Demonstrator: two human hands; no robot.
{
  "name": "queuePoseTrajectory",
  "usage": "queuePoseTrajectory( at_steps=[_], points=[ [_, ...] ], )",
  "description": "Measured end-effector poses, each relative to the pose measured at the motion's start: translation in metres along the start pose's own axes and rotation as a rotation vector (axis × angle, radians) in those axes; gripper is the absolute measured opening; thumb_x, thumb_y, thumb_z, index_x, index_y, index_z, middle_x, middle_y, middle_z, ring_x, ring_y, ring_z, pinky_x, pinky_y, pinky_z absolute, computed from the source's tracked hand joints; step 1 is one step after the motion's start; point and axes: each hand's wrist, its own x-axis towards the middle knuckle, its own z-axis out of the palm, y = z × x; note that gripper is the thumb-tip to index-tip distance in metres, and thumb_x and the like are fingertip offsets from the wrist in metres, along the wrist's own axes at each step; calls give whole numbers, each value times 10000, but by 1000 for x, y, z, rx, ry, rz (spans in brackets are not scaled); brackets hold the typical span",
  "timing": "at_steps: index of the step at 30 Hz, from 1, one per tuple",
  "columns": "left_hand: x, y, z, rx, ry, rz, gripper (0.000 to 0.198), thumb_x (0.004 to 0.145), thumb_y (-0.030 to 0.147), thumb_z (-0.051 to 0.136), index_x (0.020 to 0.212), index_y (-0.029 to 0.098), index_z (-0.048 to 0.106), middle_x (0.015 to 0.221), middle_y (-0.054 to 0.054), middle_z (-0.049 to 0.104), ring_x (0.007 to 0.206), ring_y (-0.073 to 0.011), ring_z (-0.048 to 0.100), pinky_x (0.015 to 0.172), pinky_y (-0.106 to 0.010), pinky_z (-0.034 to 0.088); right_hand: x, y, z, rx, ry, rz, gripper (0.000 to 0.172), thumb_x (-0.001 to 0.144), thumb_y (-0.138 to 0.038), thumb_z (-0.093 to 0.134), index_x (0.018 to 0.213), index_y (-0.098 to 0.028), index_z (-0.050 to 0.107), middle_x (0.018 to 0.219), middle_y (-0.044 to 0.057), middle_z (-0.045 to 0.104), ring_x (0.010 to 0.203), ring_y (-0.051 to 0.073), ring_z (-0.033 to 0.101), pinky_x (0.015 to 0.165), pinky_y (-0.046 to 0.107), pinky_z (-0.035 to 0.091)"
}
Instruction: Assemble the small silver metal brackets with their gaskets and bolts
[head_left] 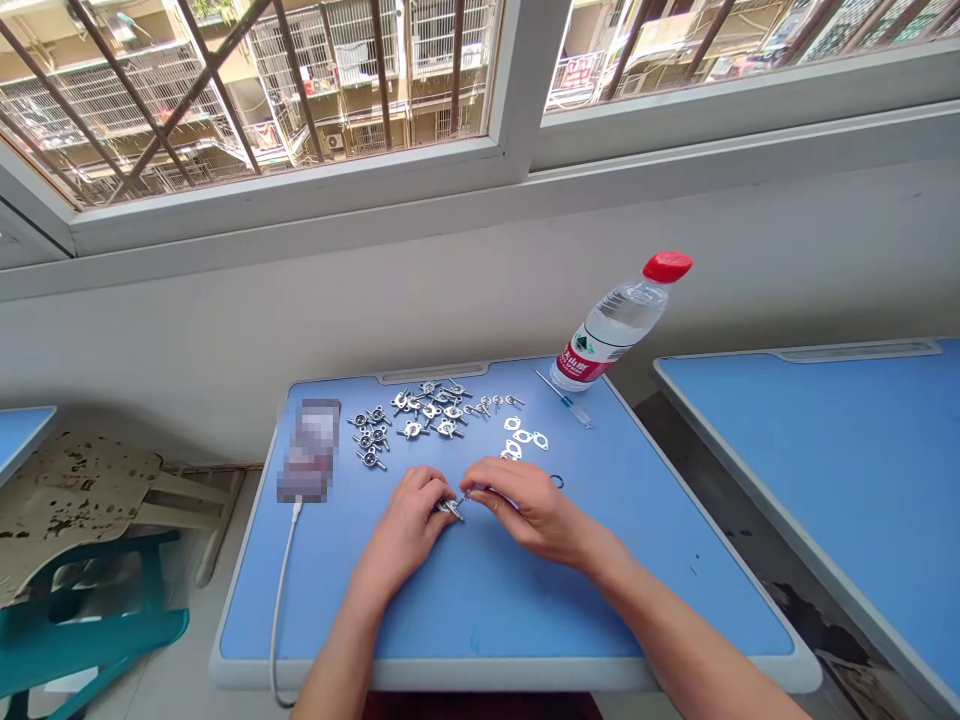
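Near the middle of the blue desk (525,610), my left hand (411,515) is closed around a small silvery metal fitting (451,508). My right hand (532,505) comes in from the right, its thumb and forefinger pinched on a tiny metal piece (465,495) at the fitting's edge. Whether that piece is joined to the fitting I cannot tell. Beyond my hands lies a cluster of similar metal fittings (431,410). Several flat oval plates with holes (523,436) lie to its right, partly behind my right hand. A small dark ring (556,481) sits beside that hand.
A water bottle (611,335) with a red cap stands at the back right, beside a clear pen-like tool (566,400). A blurred phone (309,450) with a white cable (281,600) lies on the left. Another blue desk (840,430) stands to the right.
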Motion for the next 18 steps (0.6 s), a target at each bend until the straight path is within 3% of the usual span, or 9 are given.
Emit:
queuePoseTrajectory(
  at_steps=[7,18],
  points=[
    [0,-1,0,10,5,-3,206,863,31,591,949,217,612,1051,-31,600,1001,-208,549,868,-345,469,2,-1,1,27,25,-13,167,992,-131,420,978,-205,568,829,53,673,731,159,603,645,281,498],
    [1,-1,0,3,-2,5,197,884,43,567,965,217,605,1047,-35,590,1004,-211,535,878,-361,466,3,-5,-4,15,-72,3,217,993,-120,397,1042,-189,596,859,65,681,771,172,606,655,298,493]
  ],
)
